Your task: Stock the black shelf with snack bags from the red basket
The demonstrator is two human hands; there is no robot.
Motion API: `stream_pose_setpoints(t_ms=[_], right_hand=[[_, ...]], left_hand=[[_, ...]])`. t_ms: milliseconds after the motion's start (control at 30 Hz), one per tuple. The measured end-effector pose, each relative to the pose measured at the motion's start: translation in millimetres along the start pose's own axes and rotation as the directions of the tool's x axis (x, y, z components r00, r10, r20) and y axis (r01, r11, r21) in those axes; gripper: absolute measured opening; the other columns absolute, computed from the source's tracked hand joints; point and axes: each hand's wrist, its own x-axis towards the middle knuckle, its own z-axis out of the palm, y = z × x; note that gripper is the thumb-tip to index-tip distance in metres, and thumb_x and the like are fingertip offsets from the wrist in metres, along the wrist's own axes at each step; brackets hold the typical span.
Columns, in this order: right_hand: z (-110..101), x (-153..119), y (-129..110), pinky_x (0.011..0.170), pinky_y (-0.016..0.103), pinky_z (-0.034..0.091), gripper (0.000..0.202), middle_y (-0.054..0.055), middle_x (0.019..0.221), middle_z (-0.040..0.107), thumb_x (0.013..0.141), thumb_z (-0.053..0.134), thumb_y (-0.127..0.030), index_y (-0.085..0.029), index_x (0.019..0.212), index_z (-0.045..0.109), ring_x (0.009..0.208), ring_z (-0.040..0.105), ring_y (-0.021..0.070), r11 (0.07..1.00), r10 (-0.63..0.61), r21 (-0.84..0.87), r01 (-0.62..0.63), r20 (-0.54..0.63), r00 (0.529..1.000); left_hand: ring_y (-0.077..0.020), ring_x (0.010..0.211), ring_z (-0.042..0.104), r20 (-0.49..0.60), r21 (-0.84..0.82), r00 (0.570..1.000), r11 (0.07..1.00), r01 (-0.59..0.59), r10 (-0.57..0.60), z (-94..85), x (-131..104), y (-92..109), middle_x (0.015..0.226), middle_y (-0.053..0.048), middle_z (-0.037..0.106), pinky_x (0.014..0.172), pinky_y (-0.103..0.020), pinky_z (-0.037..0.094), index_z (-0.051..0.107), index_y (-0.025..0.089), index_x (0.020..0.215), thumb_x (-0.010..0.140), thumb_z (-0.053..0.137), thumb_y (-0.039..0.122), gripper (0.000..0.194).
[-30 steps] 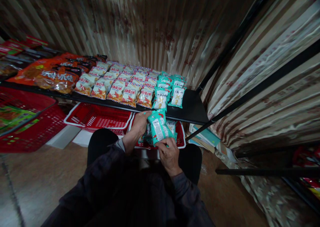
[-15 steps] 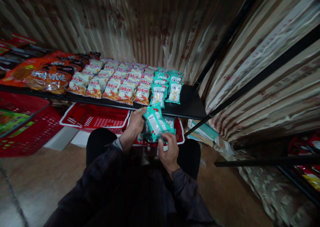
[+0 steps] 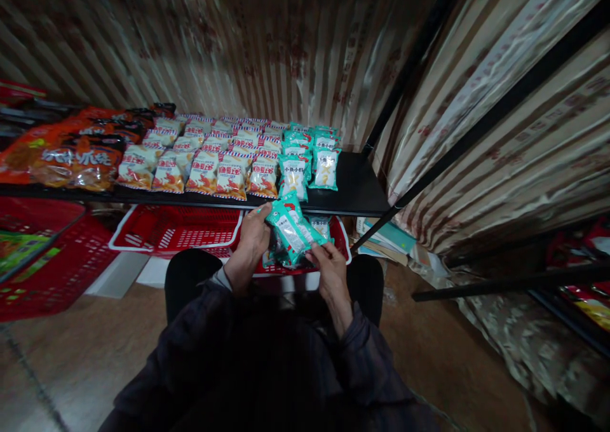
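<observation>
Teal snack packet (image 3: 290, 230) spans the gap between a seated person's two hands, tilted in front of the shelf edge and above a red basket (image 3: 344, 236) with a white rim. The left hand (image 3: 250, 244) has its grip closed on the upper left corner, thumb laid along the edge; the right hand (image 3: 332, 273) pinches the lower right corner between thumb and fingers. Beneath the grip, more teal packets (image 3: 320, 226) lie in the basket, partly hidden by the one held up.

Just beyond the grip, matching packets (image 3: 326, 165) stand in two columns on a black shelf (image 3: 359, 181). To the left of them, close-set rows of white-and-orange bags (image 3: 232, 175) run along the shelf, followed farther from the grip by larger orange bags (image 3: 98, 163). Below the shelf, left of the grip, sits another red basket with a white rim (image 3: 136, 249). A striped curtain (image 3: 286, 57) hangs behind the shelf, and to the right of the grip a black pole (image 3: 452, 159) slants across. The person's dark knees (image 3: 190, 279) flank the basket.
</observation>
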Motion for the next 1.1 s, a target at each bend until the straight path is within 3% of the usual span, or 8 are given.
stream_pose_setpoints(t_ms=[200,367,467,600,800,933,1100], right_hand=[[-5,0,0,0.054,0.022,0.042,0.025,-0.006,0.055,0.055,0.059,0.077,-0.036,-0.017,0.061,0.061,0.055,0.053,0.0092,1.0,-0.016,0.014,0.016,-0.057,0.998],[-12,1,-3,0.052,0.022,0.036,0.023,-0.007,0.05,0.05,0.062,0.072,-0.034,-0.017,0.056,0.058,0.052,0.046,0.0086,0.995,-0.053,-0.089,0.048,-0.06,0.997],[-14,0,-6,0.05,0.022,0.033,0.025,-0.007,0.049,0.049,0.063,0.071,-0.036,-0.017,0.054,0.057,0.051,0.043,0.0084,0.988,-0.077,-0.139,0.071,-0.039,0.996],[-17,2,-10,0.052,0.023,0.034,0.031,-0.006,0.051,0.051,0.067,0.068,-0.046,-0.018,0.058,0.058,0.053,0.045,0.01,0.978,-0.099,-0.187,0.094,-0.02,0.995],[-21,6,-15,0.052,0.023,0.033,0.039,-0.006,0.054,0.049,0.069,0.067,-0.056,-0.018,0.065,0.06,0.054,0.043,0.0103,0.967,-0.158,-0.205,0.15,-0.02,0.987],[-22,6,-12,0.052,0.023,0.031,0.043,-0.006,0.052,0.046,0.073,0.063,-0.058,-0.018,0.058,0.055,0.054,0.041,0.0104,0.957,-0.196,-0.223,0.184,-0.031,0.98],[-24,9,-7,0.051,0.023,0.033,0.041,-0.005,0.054,0.049,0.074,0.062,-0.058,-0.018,0.065,0.058,0.053,0.043,0.011,0.972,-0.172,-0.171,0.158,-0.066,0.983]], left_hand=[[-0.0114,0.059,0.057,0.107,0.191,0.993,0.981,0.028,-0.049,-7.8,1,7,0.065,0.0,0.067,0.062,-0.023,0.046,0.069,0.015,0.067,0.055,0.081,0.024,0.019],[-0.0119,0.064,0.058,0.274,0.439,0.954,0.898,-0.013,-0.12,-11.6,4,22,0.072,-0.001,0.07,0.066,-0.024,0.045,0.074,0.015,0.079,0.05,0.087,0.037,0.039],[-0.0124,0.064,0.058,0.316,0.562,0.934,0.826,-0.043,-0.166,-7.8,7,28,0.073,-0.001,0.071,0.065,-0.025,0.044,0.075,0.015,0.084,0.049,0.087,0.045,0.047],[-0.0105,0.057,0.054,0.302,0.623,0.942,0.778,-0.078,-0.147,-3.2,7,27,0.064,0.001,0.066,0.056,-0.023,0.039,0.072,0.014,0.073,0.046,0.085,0.052,0.049],[-0.0084,0.05,0.047,0.26,0.608,0.961,0.789,-0.091,-0.09,-2.8,4,16,0.056,0.003,0.06,0.049,-0.021,0.035,0.068,0.015,0.066,0.047,0.083,0.054,0.046],[-0.0085,0.049,0.048,0.207,0.584,0.976,0.809,-0.063,-0.073,-0.6,3,12,0.057,0.002,0.061,0.049,-0.021,0.035,0.068,0.015,0.066,0.046,0.084,0.051,0.044],[-0.0093,0.049,0.05,0.189,0.554,0.973,0.833,0.007,-0.134,0.7,4,9,0.058,0.002,0.062,0.05,-0.022,0.039,0.068,0.015,0.068,0.044,0.085,0.048,0.044]])
